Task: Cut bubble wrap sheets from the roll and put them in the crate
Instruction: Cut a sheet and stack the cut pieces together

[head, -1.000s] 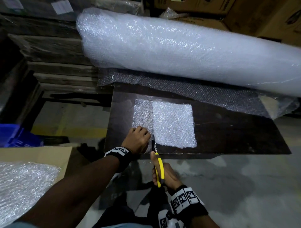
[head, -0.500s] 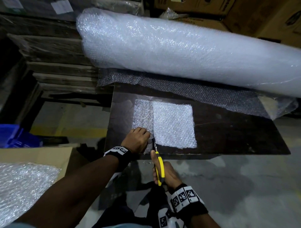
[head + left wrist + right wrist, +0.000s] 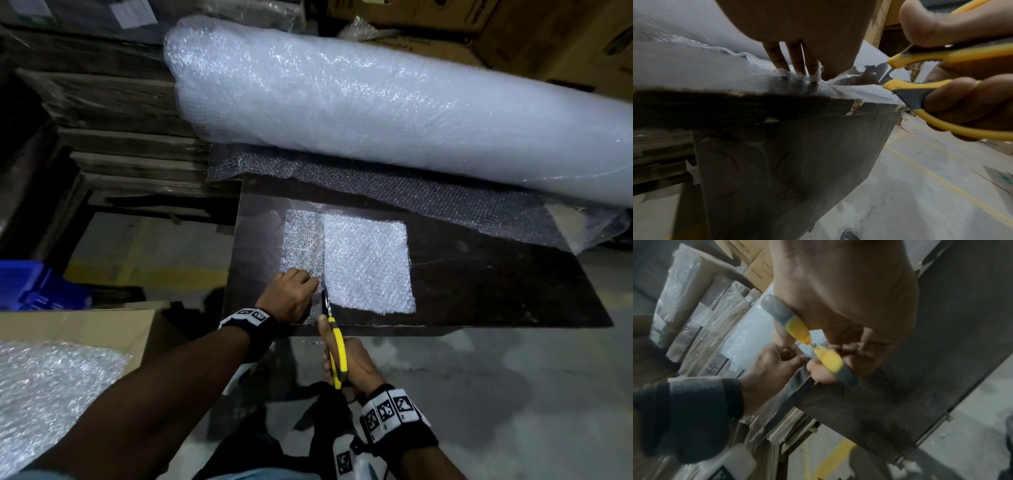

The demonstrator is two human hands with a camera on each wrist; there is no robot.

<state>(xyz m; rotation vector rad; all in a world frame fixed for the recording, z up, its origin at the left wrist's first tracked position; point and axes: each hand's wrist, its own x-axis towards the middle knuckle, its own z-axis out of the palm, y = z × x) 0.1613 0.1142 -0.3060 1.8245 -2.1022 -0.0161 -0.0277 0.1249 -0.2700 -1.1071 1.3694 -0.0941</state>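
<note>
A big bubble wrap roll (image 3: pixel 394 113) lies across the back of the dark wooden table (image 3: pixel 479 281). A folded bubble wrap piece (image 3: pixel 363 263) lies flat on the table, with a thinner strip (image 3: pixel 301 240) along its left side. My left hand (image 3: pixel 291 294) presses that strip down at the near table edge with its fingertips (image 3: pixel 797 68). My right hand (image 3: pixel 349 363) grips yellow-handled scissors (image 3: pixel 334 339). The blades (image 3: pixel 859 74) sit in the wrap right beside my left thumb, at the seam between strip and folded piece.
A cardboard box (image 3: pixel 78 329) with bubble wrap sheets (image 3: pixel 44 394) stands at the lower left. A blue crate (image 3: pixel 30 284) sits on the floor farther left. Stacked pallets (image 3: pixel 113 144) and cartons (image 3: pixel 513 31) line the back. Grey floor (image 3: pixel 496 394) lies to the right.
The scissors have edged slightly forward into the wrap. My left hand stays pressed on the strip.
</note>
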